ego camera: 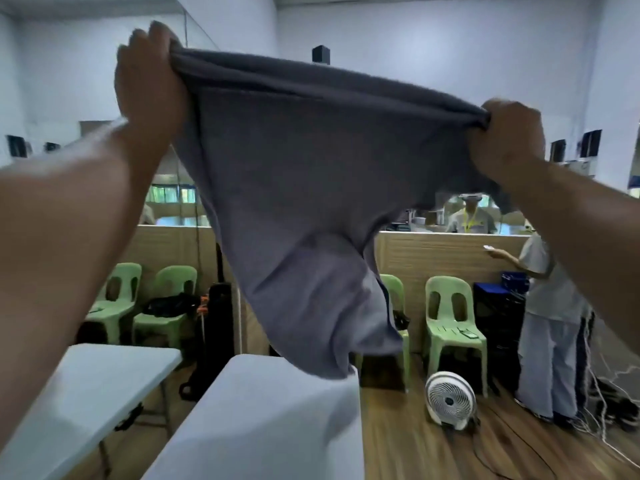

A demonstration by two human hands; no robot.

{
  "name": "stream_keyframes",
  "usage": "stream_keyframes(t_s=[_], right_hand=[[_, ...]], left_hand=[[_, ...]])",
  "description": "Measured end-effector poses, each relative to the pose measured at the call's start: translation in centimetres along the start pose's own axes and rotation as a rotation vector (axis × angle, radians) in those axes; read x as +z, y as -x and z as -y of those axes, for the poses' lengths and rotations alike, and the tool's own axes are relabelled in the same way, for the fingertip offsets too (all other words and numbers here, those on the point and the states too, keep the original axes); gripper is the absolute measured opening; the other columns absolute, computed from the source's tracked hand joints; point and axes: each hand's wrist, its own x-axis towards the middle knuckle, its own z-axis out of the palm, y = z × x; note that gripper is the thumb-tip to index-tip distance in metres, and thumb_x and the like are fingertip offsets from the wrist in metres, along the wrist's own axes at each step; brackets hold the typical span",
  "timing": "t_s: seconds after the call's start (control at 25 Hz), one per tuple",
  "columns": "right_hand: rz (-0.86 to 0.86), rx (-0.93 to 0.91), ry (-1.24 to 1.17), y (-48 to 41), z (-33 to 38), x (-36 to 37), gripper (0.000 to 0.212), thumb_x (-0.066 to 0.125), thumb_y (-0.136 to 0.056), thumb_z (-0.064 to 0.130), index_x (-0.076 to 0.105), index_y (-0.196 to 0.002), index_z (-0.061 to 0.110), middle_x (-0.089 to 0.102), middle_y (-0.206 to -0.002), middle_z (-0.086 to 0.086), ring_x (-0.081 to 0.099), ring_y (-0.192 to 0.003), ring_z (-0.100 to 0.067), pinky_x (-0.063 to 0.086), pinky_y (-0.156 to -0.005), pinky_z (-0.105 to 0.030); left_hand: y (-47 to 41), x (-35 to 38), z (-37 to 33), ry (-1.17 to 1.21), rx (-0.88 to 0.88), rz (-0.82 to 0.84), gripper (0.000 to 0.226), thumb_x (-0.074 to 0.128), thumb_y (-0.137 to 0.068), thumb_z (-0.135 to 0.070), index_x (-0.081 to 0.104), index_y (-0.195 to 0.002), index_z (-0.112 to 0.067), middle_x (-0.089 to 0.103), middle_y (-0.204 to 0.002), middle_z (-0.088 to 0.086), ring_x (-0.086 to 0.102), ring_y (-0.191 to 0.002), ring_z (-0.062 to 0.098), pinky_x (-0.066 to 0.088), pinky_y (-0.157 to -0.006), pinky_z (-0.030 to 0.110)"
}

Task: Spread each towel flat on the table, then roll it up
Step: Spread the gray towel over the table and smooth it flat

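Note:
A grey towel (298, 202) hangs in the air in front of me, stretched between both raised hands. My left hand (149, 81) grips its upper left corner, high up. My right hand (509, 140) grips the upper right corner, somewhat lower. The towel's top edge is bunched and taut between them. Its lower part sags to a point just above the far end of the white table (263, 420) below me. The towel does not lie on the table.
A second white table (86, 393) stands to the left. Green plastic chairs (450, 323) line a wooden partition behind. A white floor fan (450, 400) and cables lie on the wooden floor at right, where a person (554, 323) stands.

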Motion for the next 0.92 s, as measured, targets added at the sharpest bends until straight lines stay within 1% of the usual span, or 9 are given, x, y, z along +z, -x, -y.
stream_keyframes(t_s=[0.08, 0.2, 0.32, 0.4, 0.48, 0.64, 0.76, 0.84, 0.92], right_hand=[[0.066, -0.049, 0.045, 3.7, -0.2, 1.3, 0.013, 0.046, -0.077, 0.027, 0.052, -0.076, 0.016, 0.062, -0.082, -0.021, 0.058, -0.078, -0.042, 0.043, -0.065, -0.039], [0.216, -0.062, 0.065, 11.1, 0.5, 3.9, 0.014, 0.049, -0.080, 0.028, 0.046, -0.068, 0.022, 0.059, -0.074, -0.015, 0.057, -0.069, -0.038, 0.044, -0.061, -0.039], [0.429, -0.023, 0.181, 22.2, 1.1, 7.4, 0.012, 0.057, -0.083, 0.023, 0.052, -0.073, 0.020, 0.062, -0.074, -0.013, 0.062, -0.069, -0.036, 0.047, -0.058, -0.037], [0.580, 0.053, 0.208, 29.6, 2.6, 8.9, 0.004, 0.060, -0.082, 0.020, 0.058, -0.079, 0.020, 0.066, -0.079, -0.013, 0.062, -0.071, -0.034, 0.047, -0.058, -0.035], [0.699, 0.119, 0.212, 36.7, 4.4, 10.0, 0.005, 0.057, -0.086, 0.015, 0.061, -0.086, 0.018, 0.068, -0.086, -0.013, 0.064, -0.078, -0.034, 0.042, -0.060, -0.033], [0.956, 0.328, 0.197, 49.9, 7.1, 8.4, 0.013, 0.056, -0.090, 0.018, 0.066, -0.098, 0.021, 0.068, -0.097, -0.009, 0.062, -0.079, -0.024, 0.038, -0.059, -0.028], [1.108, 0.202, 0.304, 58.4, 7.8, 6.4, 0.022, 0.062, -0.079, 0.018, 0.066, -0.095, 0.032, 0.070, -0.096, 0.003, 0.067, -0.086, -0.019, 0.035, -0.060, -0.027], [1.132, 0.212, 0.310, 63.3, 7.7, 4.3, 0.022, 0.060, -0.076, 0.017, 0.067, -0.090, 0.033, 0.067, -0.089, 0.004, 0.067, -0.083, -0.022, 0.040, -0.059, -0.029], [1.181, 0.177, 0.372, 67.6, 6.8, 1.8, 0.021, 0.059, -0.074, 0.018, 0.067, -0.088, 0.032, 0.055, -0.080, 0.004, 0.064, -0.080, -0.024, 0.047, -0.056, -0.035]], left_hand=[[1.9, -1.5, 2.6, -0.077, 0.030, 0.097, 0.024, 0.040, -0.089, -0.015, 0.055, -0.108, -0.017, 0.057, -0.110, 0.023, 0.054, -0.101, 0.043, 0.043, -0.076, 0.048], [9.4, -3.0, 8.8, -0.080, 0.041, 0.283, 0.026, 0.048, -0.084, -0.008, 0.062, -0.104, -0.017, 0.060, -0.104, 0.025, 0.057, -0.096, 0.045, 0.046, -0.076, 0.047], [21.1, -4.6, 14.5, -0.027, 0.048, 0.552, 0.024, 0.046, -0.083, -0.009, 0.067, -0.096, -0.011, 0.059, -0.093, 0.026, 0.057, -0.088, 0.043, 0.041, -0.071, 0.041], [28.8, -5.9, 19.0, -0.005, 0.015, 0.700, 0.028, 0.045, -0.080, -0.012, 0.068, -0.096, -0.009, 0.058, -0.089, 0.024, 0.057, -0.085, 0.043, 0.046, -0.072, 0.047], [36.6, -7.3, 23.6, 0.051, 0.009, 0.806, 0.031, 0.047, -0.078, -0.011, 0.071, -0.098, -0.009, 0.061, -0.087, 0.022, 0.058, -0.081, 0.041, 0.046, -0.071, 0.049], [49.7, -12.0, 31.8, 0.071, 0.006, 1.079, 0.040, 0.053, -0.061, -0.016, 0.074, -0.095, -0.013, 0.061, -0.082, 0.013, 0.059, -0.073, 0.038, 0.048, -0.067, 0.043], [56.3, -16.6, 35.5, 0.099, -0.061, 1.295, 0.044, 0.052, -0.065, -0.010, 0.075, -0.100, -0.025, 0.059, -0.084, 0.000, 0.057, -0.080, 0.027, 0.049, -0.070, 0.039], [58.8, -19.7, 35.7, 0.095, -0.087, 1.394, 0.045, 0.055, -0.072, -0.004, 0.076, -0.105, -0.025, 0.065, -0.091, -0.001, 0.058, -0.087, 0.022, 0.049, -0.078, 0.036], [60.7, -23.0, 35.5, 0.106, -0.051, 1.476, 0.041, 0.064, -0.074, 0.002, 0.078, -0.103, -0.023, 0.071, -0.099, 0.001, 0.063, -0.092, 0.024, 0.049, -0.081, 0.033]])
